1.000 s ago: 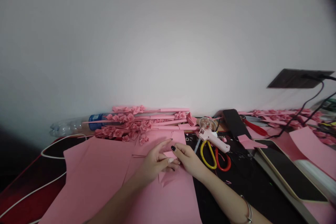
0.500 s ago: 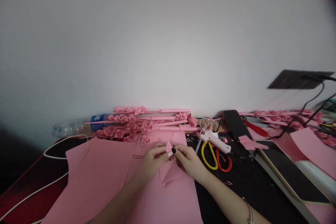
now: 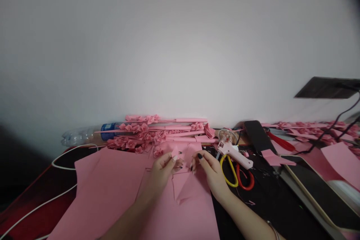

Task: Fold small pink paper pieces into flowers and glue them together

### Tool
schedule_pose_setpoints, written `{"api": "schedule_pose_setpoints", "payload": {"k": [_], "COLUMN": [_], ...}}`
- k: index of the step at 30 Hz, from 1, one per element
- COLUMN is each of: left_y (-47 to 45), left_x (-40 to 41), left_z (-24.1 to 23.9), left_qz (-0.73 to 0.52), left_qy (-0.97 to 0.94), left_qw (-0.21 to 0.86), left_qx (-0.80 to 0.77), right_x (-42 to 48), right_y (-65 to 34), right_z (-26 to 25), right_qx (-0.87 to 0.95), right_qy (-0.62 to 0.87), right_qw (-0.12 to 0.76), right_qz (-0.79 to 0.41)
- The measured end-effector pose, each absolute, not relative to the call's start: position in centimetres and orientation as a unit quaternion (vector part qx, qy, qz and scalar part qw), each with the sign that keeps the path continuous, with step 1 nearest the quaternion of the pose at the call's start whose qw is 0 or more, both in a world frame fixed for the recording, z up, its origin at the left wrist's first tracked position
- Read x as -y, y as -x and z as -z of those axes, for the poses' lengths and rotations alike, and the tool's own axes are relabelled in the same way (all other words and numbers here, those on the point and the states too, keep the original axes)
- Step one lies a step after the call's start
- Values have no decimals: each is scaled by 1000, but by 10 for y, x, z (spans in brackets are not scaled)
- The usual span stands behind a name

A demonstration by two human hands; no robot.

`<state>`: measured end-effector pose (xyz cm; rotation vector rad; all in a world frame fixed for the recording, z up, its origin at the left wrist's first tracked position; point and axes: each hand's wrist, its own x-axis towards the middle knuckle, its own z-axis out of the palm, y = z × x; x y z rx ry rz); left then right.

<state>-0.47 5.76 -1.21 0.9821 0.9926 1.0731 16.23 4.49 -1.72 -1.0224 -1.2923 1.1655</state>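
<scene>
My left hand [image 3: 163, 168] pinches a small folded piece of pink paper [image 3: 176, 151] between thumb and fingers. A short way to its right, my right hand [image 3: 209, 170] is held with fingers curled and apart, and nothing shows between them. Beneath both hands lie large pink paper sheets [image 3: 180, 219]. A smaller creased pink paper piece [image 3: 189, 189] rests on them just below the hands. Close behind my left hand sits a pink paper rose [image 3: 158, 152].
Pink paper roses on stems [image 3: 140, 133] lie along the wall beside a plastic bottle [image 3: 108, 132]. To the right are a pink glue gun [image 3: 236, 156], scissors with yellow and red handles [image 3: 245, 182], a black phone [image 3: 258, 137] and a larger dark-screened device [image 3: 323, 191]. A white cable [image 3: 30, 205] runs at left.
My hands were together on the small pink paper and have parted. The right hand has moved off to the right, while the left keeps the paper. The view has shifted slightly.
</scene>
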Motion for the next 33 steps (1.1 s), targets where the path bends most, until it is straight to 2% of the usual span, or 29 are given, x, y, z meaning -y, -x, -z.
{"api": "schedule_pose_setpoints", "payload": {"k": [4, 8, 11, 19, 26, 33], "left_y": [4, 2, 0, -1, -3, -3], "left_x": [-57, -54, -52, -51, -51, -51], "left_z": [12, 12, 10, 7, 10, 12], "left_qz": [-447, -405, -383, -384, -396, -398], "left_qy": [-518, -564, -562, -576, -556, -507], "left_qw": [593, 593, 608, 607, 615, 636], "left_qx": [-423, -408, -409, -389, -394, -424], "right_x": [-43, -42, -41, -39, -40, -39], "right_y": [-163, -163, -162, -157, -158, -160], "right_z": [15, 15, 15, 13, 18, 16], "right_qx": [561, 613, 644, 683, 680, 731], "right_qy": [449, 476, 480, 449, 447, 419], "right_qw": [550, 495, 466, 461, 491, 490], "right_qz": [-426, -390, -370, -346, -311, -221]}}
